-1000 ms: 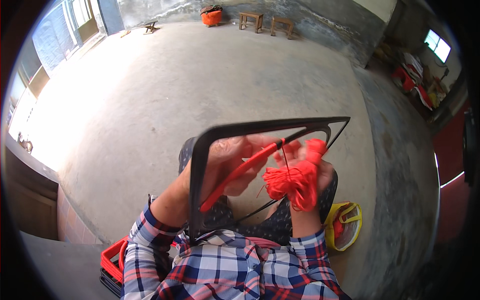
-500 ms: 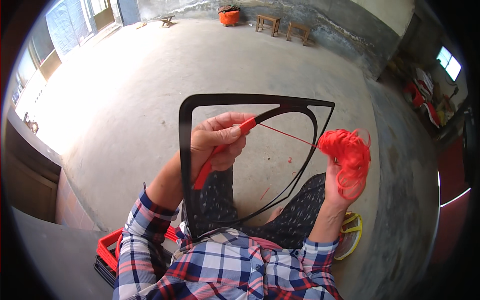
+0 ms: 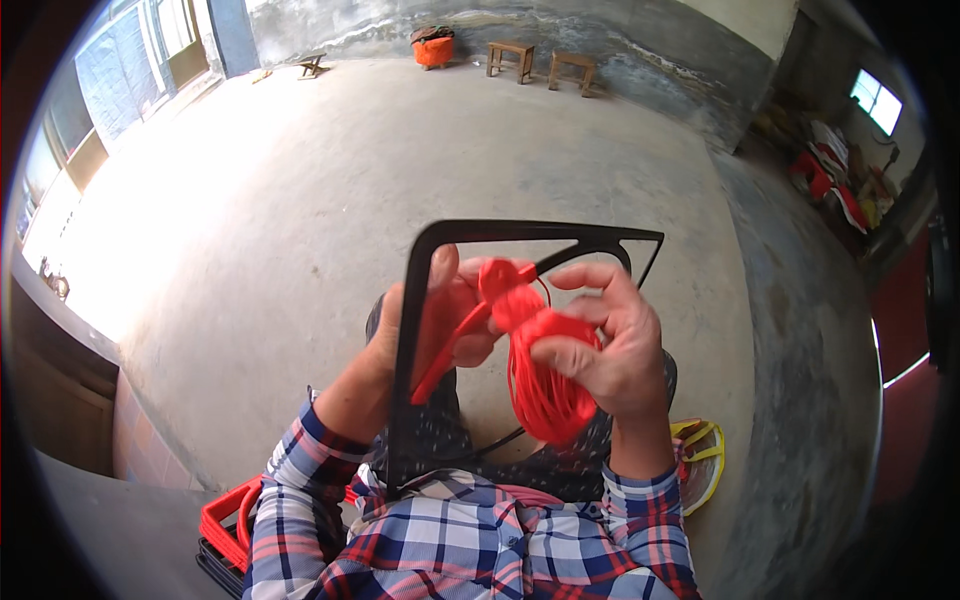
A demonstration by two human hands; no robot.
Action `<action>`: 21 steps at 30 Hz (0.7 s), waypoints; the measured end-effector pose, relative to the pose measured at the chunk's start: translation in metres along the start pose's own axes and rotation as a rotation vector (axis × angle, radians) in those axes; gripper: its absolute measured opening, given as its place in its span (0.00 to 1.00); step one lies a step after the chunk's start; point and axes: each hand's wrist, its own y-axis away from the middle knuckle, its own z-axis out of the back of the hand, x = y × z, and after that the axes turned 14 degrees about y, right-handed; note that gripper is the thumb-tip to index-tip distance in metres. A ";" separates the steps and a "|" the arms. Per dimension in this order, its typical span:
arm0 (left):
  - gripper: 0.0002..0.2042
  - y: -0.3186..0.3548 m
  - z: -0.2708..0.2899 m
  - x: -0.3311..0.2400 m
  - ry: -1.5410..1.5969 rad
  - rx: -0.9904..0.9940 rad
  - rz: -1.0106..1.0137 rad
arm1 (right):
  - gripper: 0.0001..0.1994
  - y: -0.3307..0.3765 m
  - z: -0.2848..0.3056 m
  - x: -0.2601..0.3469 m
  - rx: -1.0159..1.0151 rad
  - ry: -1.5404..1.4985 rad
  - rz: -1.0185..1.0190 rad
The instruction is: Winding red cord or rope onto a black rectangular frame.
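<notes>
Grey concrete floor (image 3: 550, 160) fills most of what we're looking at, running back to a stained wall (image 3: 640, 55). Next up for size, we've got a plaid shirt (image 3: 440, 525) over dark patterned trousers (image 3: 432, 425), then two wooden stools (image 3: 512, 48) at the foot of that wall. We see the black frame (image 3: 540, 230) propped upright above the lap, bottom end near the shirt front. Low on the left, partly tucked behind the sleeve, we can spot some red and black frames (image 3: 225, 515). An orange bucket (image 3: 433, 50) sits just left of the stools, and a yellow-trimmed bag (image 3: 712, 470) is on the floor by the right knee. Hands now: the left hand (image 3: 448, 300) is curled round the frame's red-wrapped bar (image 3: 442, 362), thumb sticking up, a bit blurry for us. The right hand (image 3: 618, 350) pinches the red cord bundle (image 3: 550, 390) between thumb and fingers, right in front of the frame, loops hanging down. Smallest thing we can pick out is a thin loose strand (image 3: 545, 288) just above the bundle.
</notes>
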 end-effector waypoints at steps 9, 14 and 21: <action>0.24 -0.001 -0.026 0.011 -0.124 -0.029 -0.086 | 0.15 -0.002 -0.007 -0.042 -0.186 -0.175 0.295; 0.23 0.004 -0.037 0.032 0.093 -0.128 -0.050 | 0.25 0.010 -0.018 -0.104 0.129 -1.085 -0.184; 0.37 0.004 -0.043 0.032 0.202 0.271 0.265 | 0.22 -0.032 -0.004 -0.050 0.090 -1.333 -0.065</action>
